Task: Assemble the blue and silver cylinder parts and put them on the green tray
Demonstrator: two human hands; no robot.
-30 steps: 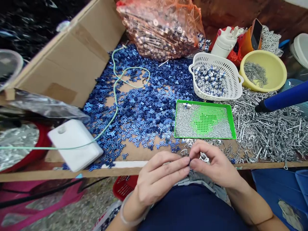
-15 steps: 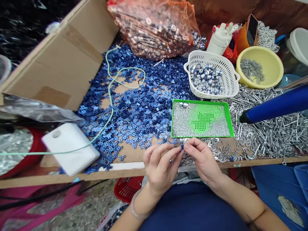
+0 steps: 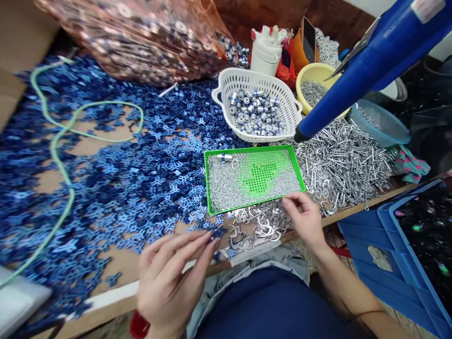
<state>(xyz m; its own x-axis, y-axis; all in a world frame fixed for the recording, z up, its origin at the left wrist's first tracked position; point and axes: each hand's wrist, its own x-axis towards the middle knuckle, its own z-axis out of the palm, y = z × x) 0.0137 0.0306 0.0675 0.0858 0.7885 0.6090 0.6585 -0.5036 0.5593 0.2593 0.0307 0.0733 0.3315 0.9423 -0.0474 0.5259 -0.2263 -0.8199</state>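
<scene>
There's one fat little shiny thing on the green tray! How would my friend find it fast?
Find the white plastic basket full of metal spools. Just below it sits a bright green tray covered in tiny silver bits. Near the tray's top left corner lies a silver-and-blue cylinder, far fatter than the bits around it.

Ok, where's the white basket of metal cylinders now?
The white basket sits upper centre in the head view, just behind the green tray, with a yellow bowl to its right.

view: head-worn | faces: forward, down | near: left hand (image 3: 171,287), right hand (image 3: 306,221)
</scene>
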